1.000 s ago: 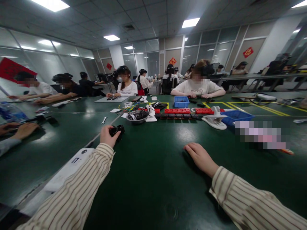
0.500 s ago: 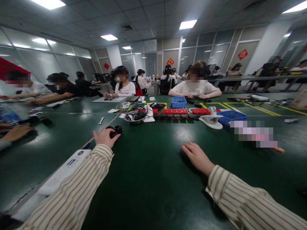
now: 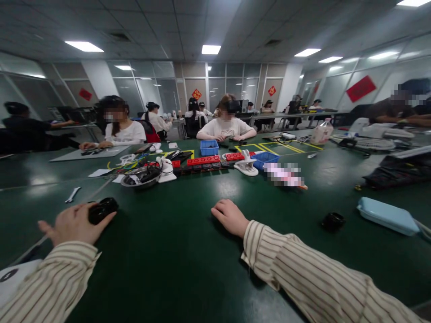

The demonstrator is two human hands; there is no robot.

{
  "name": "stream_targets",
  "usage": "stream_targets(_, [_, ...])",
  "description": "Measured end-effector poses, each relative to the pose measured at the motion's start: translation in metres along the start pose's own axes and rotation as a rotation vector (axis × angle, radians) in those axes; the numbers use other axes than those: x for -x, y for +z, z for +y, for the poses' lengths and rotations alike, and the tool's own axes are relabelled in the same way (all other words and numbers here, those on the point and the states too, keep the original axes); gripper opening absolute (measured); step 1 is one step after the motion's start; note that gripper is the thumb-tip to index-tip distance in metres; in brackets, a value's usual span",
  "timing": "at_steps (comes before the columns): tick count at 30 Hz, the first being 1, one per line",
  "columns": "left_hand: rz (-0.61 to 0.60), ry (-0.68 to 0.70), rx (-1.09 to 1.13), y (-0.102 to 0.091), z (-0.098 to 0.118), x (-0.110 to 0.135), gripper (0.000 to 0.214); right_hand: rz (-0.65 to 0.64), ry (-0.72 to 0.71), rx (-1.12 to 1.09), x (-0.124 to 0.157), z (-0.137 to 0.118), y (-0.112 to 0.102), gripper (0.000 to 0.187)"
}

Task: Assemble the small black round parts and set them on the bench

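At the left, my left hand (image 3: 76, 223) is closed around a glossy black rounded part (image 3: 103, 210), which rests on the green table (image 3: 168, 255). The thumb lies along the part's near side; some fingers are partly hidden behind it. Palm down on the tabletop, my right hand (image 3: 230, 217) lies relaxed with its fingers lightly bent and nothing visible in it. A wrench (image 3: 73, 194) is just beyond my left hand. Farther right sits a second black round part (image 3: 333, 221), beside a light blue case (image 3: 388, 216).
Across the middle stand a metal bowl (image 3: 140, 175) of cables, red power strips (image 3: 206, 160), a white clip stand (image 3: 247, 164) and blue bins (image 3: 209, 147). A white device (image 3: 16, 280) lies under my left forearm. A person in white (image 3: 226, 131) sits opposite.
My view has turned right, so the scene shifts left and the second black part and light blue case appear. My left hand stays on its black part; my right hand still rests on the table.
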State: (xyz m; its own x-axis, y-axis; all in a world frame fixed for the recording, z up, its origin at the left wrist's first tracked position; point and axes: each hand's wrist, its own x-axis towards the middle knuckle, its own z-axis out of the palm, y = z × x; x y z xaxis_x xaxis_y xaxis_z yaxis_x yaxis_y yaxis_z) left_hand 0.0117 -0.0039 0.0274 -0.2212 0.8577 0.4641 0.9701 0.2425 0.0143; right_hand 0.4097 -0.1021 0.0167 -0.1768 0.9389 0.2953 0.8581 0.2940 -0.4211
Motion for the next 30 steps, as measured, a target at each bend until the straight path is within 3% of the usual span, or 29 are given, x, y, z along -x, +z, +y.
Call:
stream_targets(2, [0.084,-0.096,0.040,0.001,0.001,0.003,0.069,-0.002,-0.006,-0.005,0.000,0.000,0.000,0.030])
stream_targets(4, [0.079,-0.166,0.080,0.004,-0.001,0.002,0.080,-0.002,-0.007,-0.006,0.000,0.000,0.000,0.030])
stream_targets(7, [-0.024,-0.136,0.157,0.014,-0.006,-0.002,0.090,0.000,-0.003,-0.003,0.000,-0.001,0.000,0.031])
stream_targets(13, [-0.030,-0.118,0.204,0.024,-0.010,-0.006,0.084,-0.003,-0.012,0.000,0.001,0.000,-0.001,0.033])
stream_targets(17, [0.156,-0.135,0.209,0.011,0.003,0.005,0.087,0.003,-0.010,-0.023,0.001,0.001,0.000,0.032])
stream_targets(20, [0.213,0.139,0.223,0.000,0.030,0.025,0.077,0.017,-0.001,-0.038,0.003,0.001,0.001,0.031])
stream_targets(22, [0.141,0.482,0.300,-0.008,0.061,0.049,0.079,0.042,0.007,-0.038,0.003,-0.001,-0.005,0.030])
stream_targets(24, [-0.030,0.850,0.410,-0.017,0.098,0.078,0.072,0.127,-0.001,-0.020,0.005,-0.004,-0.020,0.026])
stream_targets(26, [-0.252,1.139,0.515,-0.028,0.136,0.108,0.069,0.290,-0.027,0.024,0.009,-0.005,-0.048,0.023])
stream_targets(28, [-0.382,1.247,0.581,-0.041,0.172,0.132,0.074,0.513,-0.023,0.076,0.022,0.000,-0.084,0.024])
stream_targets(30, [-0.463,1.297,0.586,-0.053,0.203,0.148,0.081,0.766,0.071,0.121,0.047,0.017,-0.121,0.030])
